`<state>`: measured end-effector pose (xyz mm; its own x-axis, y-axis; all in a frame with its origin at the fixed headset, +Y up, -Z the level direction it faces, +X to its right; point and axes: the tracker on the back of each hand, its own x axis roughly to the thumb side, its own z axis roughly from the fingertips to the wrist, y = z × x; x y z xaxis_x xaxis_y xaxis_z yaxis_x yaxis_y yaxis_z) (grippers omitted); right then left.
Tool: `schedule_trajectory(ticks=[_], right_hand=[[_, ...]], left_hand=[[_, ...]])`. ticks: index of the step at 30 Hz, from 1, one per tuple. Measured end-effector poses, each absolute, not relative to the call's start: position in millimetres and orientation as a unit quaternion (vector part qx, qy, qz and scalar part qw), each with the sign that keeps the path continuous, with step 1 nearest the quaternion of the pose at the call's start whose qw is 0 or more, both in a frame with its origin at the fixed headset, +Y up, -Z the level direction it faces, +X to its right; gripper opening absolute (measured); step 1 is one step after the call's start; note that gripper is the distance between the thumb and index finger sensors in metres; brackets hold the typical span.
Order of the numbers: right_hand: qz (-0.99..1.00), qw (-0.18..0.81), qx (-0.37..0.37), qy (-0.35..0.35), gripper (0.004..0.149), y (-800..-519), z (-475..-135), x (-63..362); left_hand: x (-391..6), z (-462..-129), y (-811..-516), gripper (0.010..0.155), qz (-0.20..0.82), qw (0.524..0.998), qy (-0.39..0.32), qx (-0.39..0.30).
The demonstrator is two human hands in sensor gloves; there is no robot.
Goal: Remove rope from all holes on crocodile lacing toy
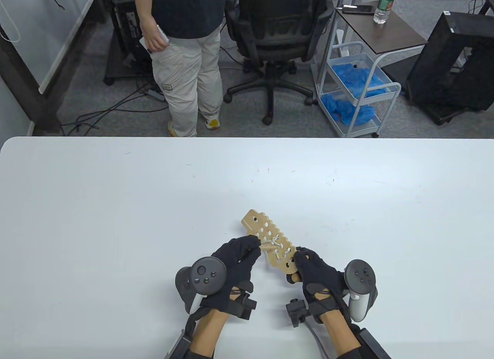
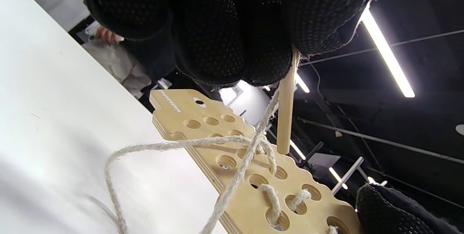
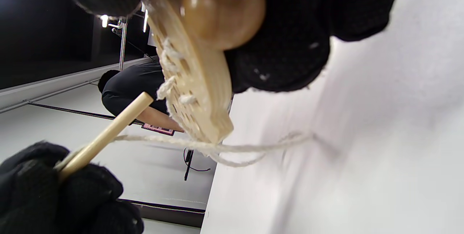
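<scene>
Over the near middle of the white desk [image 1: 115,204], the flat, pale wooden crocodile lacing board [image 1: 266,239] is held tilted, its toothed snout pointing away and to the left and its tail end toward the person. The right hand [image 1: 314,272], in a black mesh glove, grips that tail end, fingers curled round the edge of the board. From the right wrist view a round brown wooden knob [image 3: 223,7] sits against the board right by those fingers.

The left hand [image 1: 235,268], gloved the same, is at the board's left edge with its fingers pressed together on a thin, pale wooden lacing needle [image 2: 286,111]. The needle points down toward the board, its tip hanging just above the holes without touching any that I can see.

The off-white twisted rope [image 2: 250,154] runs from the needle down to the middle of the board. There it is laced through several holes toward the tail half, while the holes near the snout stand clear. A loose length of it loops out to the left and trails down toward the desk.

Beyond the far edge of the desk a person in light trousers [image 1: 189,85] stands beside a black office chair [image 1: 274,35]. To the right is a white cart [image 1: 359,93] holding blue cloths.
</scene>
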<state>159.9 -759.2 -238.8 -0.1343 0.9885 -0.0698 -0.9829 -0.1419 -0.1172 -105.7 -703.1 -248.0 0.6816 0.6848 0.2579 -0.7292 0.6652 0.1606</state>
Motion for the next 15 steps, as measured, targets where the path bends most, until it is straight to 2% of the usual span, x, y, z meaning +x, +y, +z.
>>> schedule_trajectory(ticks=[15], right_hand=[[0.761,0.648,-0.030,-0.011,0.051,-755.0,-239.2,153.0]], left_hand=[[-95.1,-243.2,-697.3,0.039,0.307,0.933,-0.115,0.148]])
